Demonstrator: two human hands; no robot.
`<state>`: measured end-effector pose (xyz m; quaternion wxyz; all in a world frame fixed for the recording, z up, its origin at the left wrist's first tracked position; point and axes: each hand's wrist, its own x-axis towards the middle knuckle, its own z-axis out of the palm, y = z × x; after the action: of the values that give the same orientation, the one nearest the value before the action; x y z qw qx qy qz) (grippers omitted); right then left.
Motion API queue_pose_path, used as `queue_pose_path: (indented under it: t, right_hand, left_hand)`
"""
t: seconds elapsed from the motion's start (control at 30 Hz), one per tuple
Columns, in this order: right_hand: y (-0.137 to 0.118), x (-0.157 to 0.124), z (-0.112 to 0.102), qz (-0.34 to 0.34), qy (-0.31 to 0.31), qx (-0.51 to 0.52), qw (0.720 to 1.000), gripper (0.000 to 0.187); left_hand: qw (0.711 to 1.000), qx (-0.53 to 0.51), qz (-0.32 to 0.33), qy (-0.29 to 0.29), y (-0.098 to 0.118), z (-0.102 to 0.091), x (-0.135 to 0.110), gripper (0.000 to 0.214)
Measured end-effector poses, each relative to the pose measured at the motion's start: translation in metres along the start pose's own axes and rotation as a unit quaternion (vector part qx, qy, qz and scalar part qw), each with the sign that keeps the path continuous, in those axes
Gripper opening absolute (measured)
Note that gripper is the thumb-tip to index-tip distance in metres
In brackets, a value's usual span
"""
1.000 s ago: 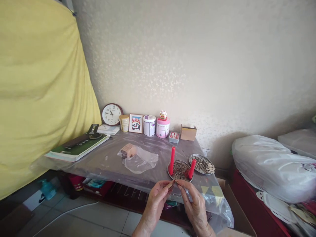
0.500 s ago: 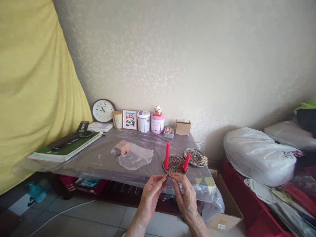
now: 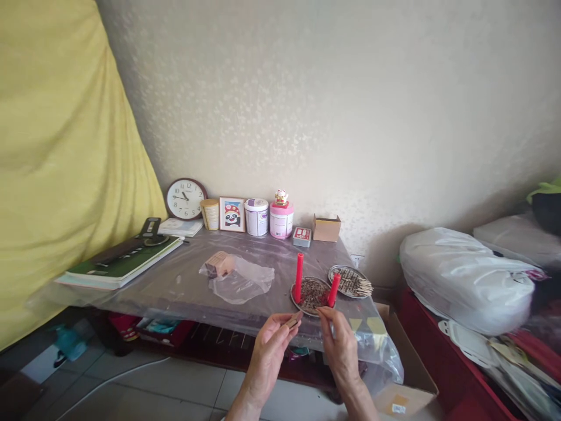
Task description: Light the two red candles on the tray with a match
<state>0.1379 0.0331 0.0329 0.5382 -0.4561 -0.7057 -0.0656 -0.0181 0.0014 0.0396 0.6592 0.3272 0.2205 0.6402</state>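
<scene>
My left hand is closed around a small matchbox, held up at the table's front edge. My right hand pinches a thin stick that looks like a match, a short way right of the box. Just beyond both hands is a round metal plate filled with dark grains. A tall red candle stands upright at its left side, and a shorter red candle leans slightly right at its right side. Neither candle shows a flame.
A second plate with many thin sticks lies behind. Crumpled clear plastic and a brown block are left of the candles. A clock, tins and a small carton line the wall. Bags sit at right.
My hands were together at the matchbox and are now apart. The right hand has moved right with the match, while the left still holds the box. The view shifted slightly.
</scene>
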Motion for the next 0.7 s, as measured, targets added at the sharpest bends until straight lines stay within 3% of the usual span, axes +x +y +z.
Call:
queue_pose_path:
  t: [0.1, 0.3, 0.7]
  right_hand:
    - [0.003, 0.001, -0.001, 0.044, 0.009, 0.039, 0.998, 0.013]
    - [-0.015, 0.000, -0.009, 0.069, 0.003, 0.103, 0.992, 0.011]
    - [-0.026, -0.004, -0.007, -0.014, -0.015, 0.108, 0.994, 0.016]
  left_hand:
    - [1.000, 0.006, 0.002, 0.001, -0.001, -0.001, 0.000, 0.022]
    - [1.000, 0.005, -0.006, -0.006, -0.005, -0.002, 0.003, 0.022]
    - [1.000, -0.006, -0.009, -0.010, 0.000, 0.006, 0.003, 0.025]
